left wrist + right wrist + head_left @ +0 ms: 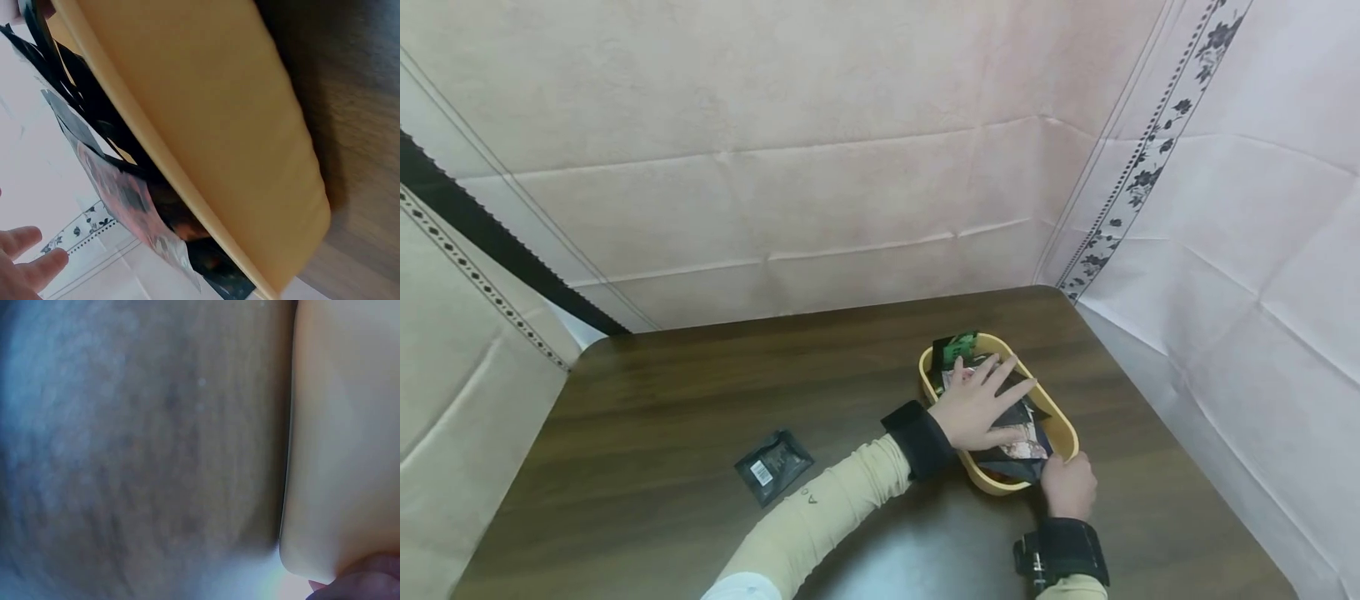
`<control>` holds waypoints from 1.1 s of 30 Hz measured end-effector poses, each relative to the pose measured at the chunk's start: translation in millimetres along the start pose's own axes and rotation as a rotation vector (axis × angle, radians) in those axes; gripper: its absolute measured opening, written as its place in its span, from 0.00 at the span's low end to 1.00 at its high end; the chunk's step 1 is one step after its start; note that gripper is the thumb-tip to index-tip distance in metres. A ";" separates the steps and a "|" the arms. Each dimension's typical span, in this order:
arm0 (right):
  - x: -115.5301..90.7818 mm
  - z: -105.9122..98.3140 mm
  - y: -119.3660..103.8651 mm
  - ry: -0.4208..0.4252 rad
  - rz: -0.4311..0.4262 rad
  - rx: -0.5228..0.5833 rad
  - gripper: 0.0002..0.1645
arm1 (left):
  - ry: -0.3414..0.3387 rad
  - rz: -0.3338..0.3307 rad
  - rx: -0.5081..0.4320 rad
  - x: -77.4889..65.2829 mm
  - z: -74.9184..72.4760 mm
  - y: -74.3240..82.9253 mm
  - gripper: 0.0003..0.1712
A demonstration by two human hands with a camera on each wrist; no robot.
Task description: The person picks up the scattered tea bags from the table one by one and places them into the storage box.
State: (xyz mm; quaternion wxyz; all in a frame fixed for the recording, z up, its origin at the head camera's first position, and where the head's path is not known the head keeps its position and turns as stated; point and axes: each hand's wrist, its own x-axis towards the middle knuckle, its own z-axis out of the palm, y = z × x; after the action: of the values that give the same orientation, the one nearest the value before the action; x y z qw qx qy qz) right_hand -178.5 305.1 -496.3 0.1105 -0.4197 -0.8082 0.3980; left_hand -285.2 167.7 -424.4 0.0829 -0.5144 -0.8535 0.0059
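Note:
A yellow oval basket [1060, 429] stands on the table, filled with several dark packets [1026, 442] and one with green print [959, 347]. Over it my left hand [977, 408] is spread, fingers straight; whether it touches the packets is unclear. In the left wrist view the fingertips [37, 262] show beside packets [125, 194] that rise above the basket's rim [144, 137]. My right hand [1070, 486] grips the rim at the near right end. The right wrist view shows the basket's wall [344, 437] with fingers [365, 584] at its lower corner.
One black packet with a white label [773, 467] lies on the brown wooden table [662, 425], left of the basket and close to my left forearm. Pale cloth [820, 192] with a floral border hangs behind the table and along its sides.

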 end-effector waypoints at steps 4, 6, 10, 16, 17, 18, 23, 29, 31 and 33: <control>0.2 0.7 -0.2 -0.013 0.008 0.003 0.24 | 0.028 -0.008 0.045 -15.7 -2.5 -5.8 0.40; 0.0 1.5 -0.3 -0.017 0.010 0.002 0.24 | 0.069 -0.008 0.089 -28.7 -3.1 -11.2 0.39; 0.8 2.9 1.1 -0.024 0.017 0.007 0.24 | 0.170 -0.004 0.198 -63.4 -4.3 -24.7 0.36; 1.5 0.5 1.4 -0.032 0.005 0.007 0.25 | 0.194 -0.051 0.209 -124.2 1.3 -50.6 0.38; 1.2 -0.1 0.9 -0.034 0.002 0.007 0.25 | 0.195 -0.072 0.195 -135.0 4.7 -56.3 0.38; 1.1 -0.7 0.4 -0.038 0.001 0.008 0.25 | 0.186 -0.098 0.182 -146.3 8.0 -62.3 0.39; 3.0 -2.3 -0.3 -0.055 0.014 0.005 0.26 | 0.090 -0.269 0.077 -203.6 27.2 -94.4 0.39; 5.2 -1.4 2.8 -0.064 0.024 0.017 0.27 | -0.067 -0.459 -0.104 -252.6 38.4 -118.0 0.43; 4.9 -1.6 1.9 -0.066 0.030 0.016 0.27 | -0.118 -0.483 -0.153 -260.2 39.3 -120.6 0.45; 4.0 -1.7 -0.3 -0.074 0.036 0.009 0.27 | -0.173 -0.498 -0.196 -264.3 39.1 -121.5 0.46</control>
State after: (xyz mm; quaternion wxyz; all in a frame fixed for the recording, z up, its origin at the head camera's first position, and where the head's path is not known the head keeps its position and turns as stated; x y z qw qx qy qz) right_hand -180.3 309.0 -495.5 0.0751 -0.4185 -0.8024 0.4187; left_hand -276.7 -118.9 -487.1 -0.0416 -0.2921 -0.9540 -0.0531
